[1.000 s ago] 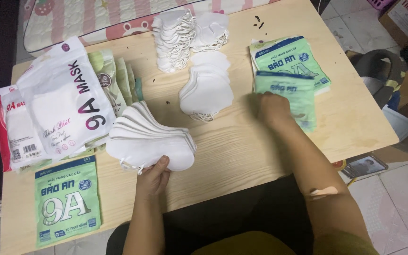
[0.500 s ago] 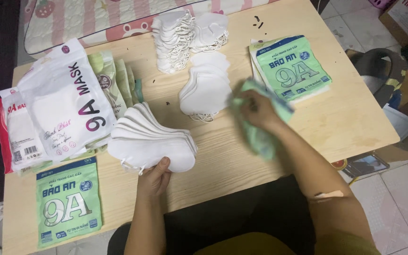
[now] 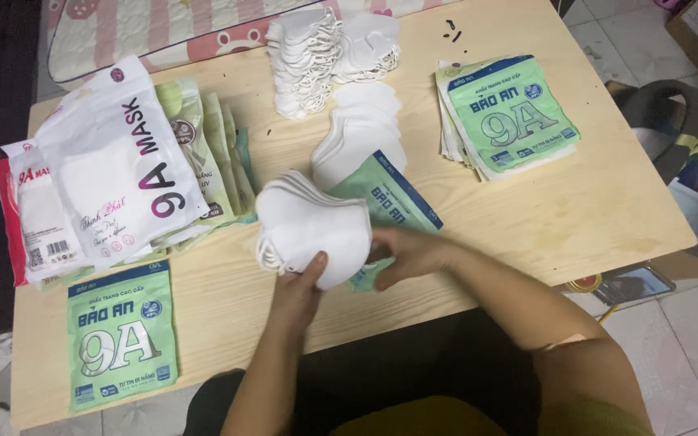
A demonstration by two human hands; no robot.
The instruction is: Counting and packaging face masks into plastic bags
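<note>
Wooden table [image 3: 527,218], pale grain, far edge cut off by frame top. On it, biggest first: white glossy mask bags [image 3: 115,169] at left, overlapping flat green pouches; stack of green-and-white flat pouches [image 3: 510,113] at right; tall pile of white folded masks [image 3: 309,60] at far centre, smaller fan of same [image 3: 361,133] below it; single green pouch [image 3: 121,335] near left front.

Both forearms reach in from bottom edge. Left hand [image 3: 296,287] palm up, thumb over front, closed on a bundle of white masks [image 3: 313,226], soft, curved, ear loops hanging at left; held just above table centre. Right hand [image 3: 409,254] fingers curled around lower edge of green pouch [image 3: 389,202], touching the bundle. Pouch mouth hidden behind masks; can't tell if any are inside.
</note>
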